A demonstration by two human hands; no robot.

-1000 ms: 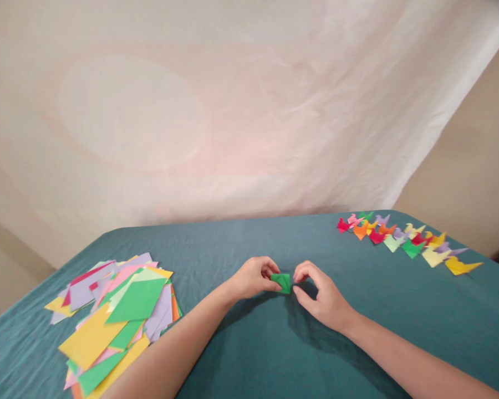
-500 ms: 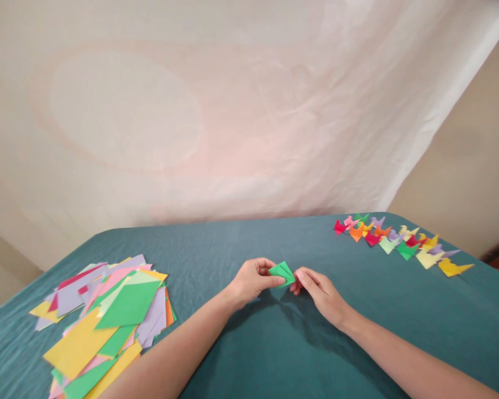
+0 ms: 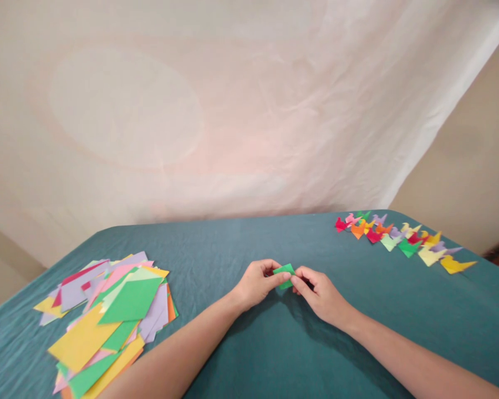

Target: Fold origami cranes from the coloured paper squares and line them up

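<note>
A small folded piece of green origami paper (image 3: 284,269) is held up between my two hands, just above the cloth-covered table. My left hand (image 3: 258,284) pinches it from the left, thumb across its front. From the other side, my right hand (image 3: 317,292) has thumb and forefinger closed on its right edge. Both sets of fingers cover parts of the paper, so its full folded shape is hidden.
To the left lies a loose pile of coloured paper sheets (image 3: 131,299). Rows of small folded paper birds (image 3: 408,247) in several colours stand at the far right. A dark green cloth (image 3: 216,244) covers the table, and a pale curtain (image 3: 249,111) hangs behind.
My right hand has moved slightly left and now pinches the green paper's right edge. The paper has turned a little and shows less of its creased face.
</note>
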